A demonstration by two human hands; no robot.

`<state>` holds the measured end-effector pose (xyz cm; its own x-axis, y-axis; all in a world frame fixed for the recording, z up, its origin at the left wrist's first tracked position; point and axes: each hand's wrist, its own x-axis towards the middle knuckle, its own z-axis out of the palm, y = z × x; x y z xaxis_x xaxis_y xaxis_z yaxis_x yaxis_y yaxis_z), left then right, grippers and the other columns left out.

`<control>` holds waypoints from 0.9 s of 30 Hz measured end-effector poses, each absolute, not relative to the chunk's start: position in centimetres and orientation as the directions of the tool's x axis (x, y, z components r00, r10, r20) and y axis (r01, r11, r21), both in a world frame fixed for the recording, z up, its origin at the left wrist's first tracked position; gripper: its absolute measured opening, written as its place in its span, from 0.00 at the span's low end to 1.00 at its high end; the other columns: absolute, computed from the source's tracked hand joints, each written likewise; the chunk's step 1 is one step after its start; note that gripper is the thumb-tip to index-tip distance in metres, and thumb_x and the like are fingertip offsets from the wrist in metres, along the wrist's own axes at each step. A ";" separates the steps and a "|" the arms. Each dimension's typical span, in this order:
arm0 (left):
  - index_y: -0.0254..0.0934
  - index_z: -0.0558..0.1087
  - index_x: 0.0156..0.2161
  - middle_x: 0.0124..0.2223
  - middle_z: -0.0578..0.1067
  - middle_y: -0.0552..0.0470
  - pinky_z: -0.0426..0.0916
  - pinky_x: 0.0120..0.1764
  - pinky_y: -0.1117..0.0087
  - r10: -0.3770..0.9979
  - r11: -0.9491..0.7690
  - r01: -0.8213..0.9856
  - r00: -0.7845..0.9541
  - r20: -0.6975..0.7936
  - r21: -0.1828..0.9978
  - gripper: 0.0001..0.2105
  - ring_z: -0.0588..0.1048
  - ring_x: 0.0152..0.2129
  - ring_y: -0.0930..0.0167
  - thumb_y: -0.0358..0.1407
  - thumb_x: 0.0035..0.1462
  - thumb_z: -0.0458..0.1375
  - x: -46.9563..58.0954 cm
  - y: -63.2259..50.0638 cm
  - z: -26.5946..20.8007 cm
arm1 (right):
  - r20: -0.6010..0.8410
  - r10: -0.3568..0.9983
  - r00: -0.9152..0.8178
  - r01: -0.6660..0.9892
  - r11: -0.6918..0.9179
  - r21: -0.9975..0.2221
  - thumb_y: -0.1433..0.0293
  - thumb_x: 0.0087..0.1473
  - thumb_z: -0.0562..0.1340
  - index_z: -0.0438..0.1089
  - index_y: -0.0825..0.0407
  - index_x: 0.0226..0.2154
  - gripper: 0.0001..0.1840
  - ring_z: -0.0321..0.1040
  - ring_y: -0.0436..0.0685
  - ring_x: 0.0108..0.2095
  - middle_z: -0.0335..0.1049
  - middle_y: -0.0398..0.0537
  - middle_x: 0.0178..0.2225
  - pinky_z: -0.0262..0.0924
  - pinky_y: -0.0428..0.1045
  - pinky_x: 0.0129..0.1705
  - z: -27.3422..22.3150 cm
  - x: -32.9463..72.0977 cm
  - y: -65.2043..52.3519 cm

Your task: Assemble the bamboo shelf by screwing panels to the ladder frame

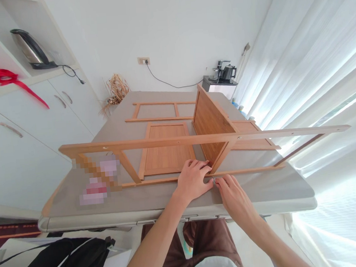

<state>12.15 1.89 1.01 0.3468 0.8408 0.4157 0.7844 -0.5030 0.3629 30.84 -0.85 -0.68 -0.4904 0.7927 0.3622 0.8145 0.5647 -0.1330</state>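
Observation:
A ladder-like wooden side frame stands on its long edge along the near side of the table. An upright wooden shelf panel meets it at a crossbar. My left hand is closed around the lower rail by that joint, its thumb toward the front. Just right of it, my right hand pinches a thin metal piece at the rail's outer face; it is too small to tell whether it is a screw or a key. A metal fastener shows in the upper rail.
Behind the frame lie a flat wooden panel, a second panel and another ladder-like frame on the grey table. Blurred packets lie at the left. A kettle stands on the shelf; white curtains hang at the right.

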 end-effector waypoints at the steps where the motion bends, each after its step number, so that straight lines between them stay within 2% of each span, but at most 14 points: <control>1: 0.40 0.75 0.43 0.52 0.76 0.52 0.60 0.53 0.58 0.840 -0.504 0.785 0.347 0.417 0.361 0.11 0.72 0.47 0.65 0.40 0.56 0.61 12.1 1.9 1.0 | 0.358 0.793 -0.494 0.810 0.569 -0.144 0.78 0.63 0.51 0.63 0.50 0.38 0.09 0.62 0.60 0.39 0.63 0.51 0.36 0.62 0.55 0.40 -0.7 31.1 -0.7; 7: 0.41 0.75 0.42 0.51 0.76 0.53 0.60 0.52 0.59 0.840 -0.503 0.786 0.346 0.418 0.359 0.11 0.72 0.45 0.65 0.42 0.56 0.61 12.0 2.0 0.6 | 0.326 0.804 -0.497 0.755 0.586 -0.294 0.73 0.66 0.50 0.63 0.48 0.36 0.09 0.64 0.58 0.38 0.63 0.49 0.36 0.62 0.54 0.40 -0.3 31.6 -0.3; 11: 0.41 0.75 0.42 0.51 0.76 0.53 0.60 0.53 0.59 0.838 -0.504 0.787 0.345 0.423 0.356 0.11 0.72 0.45 0.66 0.42 0.56 0.61 11.9 2.1 0.4 | 0.307 0.833 -0.460 0.738 0.551 -0.389 0.69 0.66 0.51 0.65 0.48 0.39 0.08 0.65 0.58 0.39 0.65 0.48 0.36 0.62 0.53 0.41 -0.3 31.7 -0.4; 18: 0.41 0.75 0.44 0.52 0.76 0.52 0.59 0.54 0.59 0.839 -0.506 0.782 0.347 0.419 0.364 0.12 0.72 0.46 0.66 0.42 0.56 0.61 11.9 2.2 0.2 | 0.313 0.843 -0.437 0.729 0.536 -0.426 0.67 0.66 0.51 0.67 0.48 0.41 0.10 0.66 0.58 0.40 0.68 0.49 0.37 0.63 0.53 0.42 -0.7 32.1 -0.2; 24: 0.41 0.75 0.44 0.52 0.76 0.52 0.59 0.54 0.59 0.845 -0.498 0.784 0.344 0.409 0.369 0.12 0.72 0.47 0.65 0.42 0.56 0.61 12.0 2.1 0.3 | 0.264 0.891 -0.369 0.715 0.454 -0.532 0.64 0.65 0.54 0.69 0.48 0.38 0.10 0.67 0.54 0.31 0.69 0.47 0.34 0.64 0.50 0.36 -0.4 31.9 0.0; 27: 0.42 0.76 0.44 0.52 0.76 0.52 0.59 0.54 0.59 0.848 -0.495 0.787 0.345 0.401 0.369 0.12 0.72 0.47 0.66 0.42 0.56 0.61 12.0 2.1 0.4 | 0.286 0.888 -0.360 0.710 0.460 -0.532 0.63 0.65 0.55 0.70 0.48 0.38 0.10 0.66 0.54 0.31 0.68 0.48 0.35 0.64 0.50 0.35 -0.5 32.0 0.1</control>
<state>11.96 2.10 0.38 0.3454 0.8484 0.4011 0.7866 -0.4948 0.3692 32.03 0.06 -0.53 -0.3604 0.8878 0.2861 0.7105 0.4601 -0.5325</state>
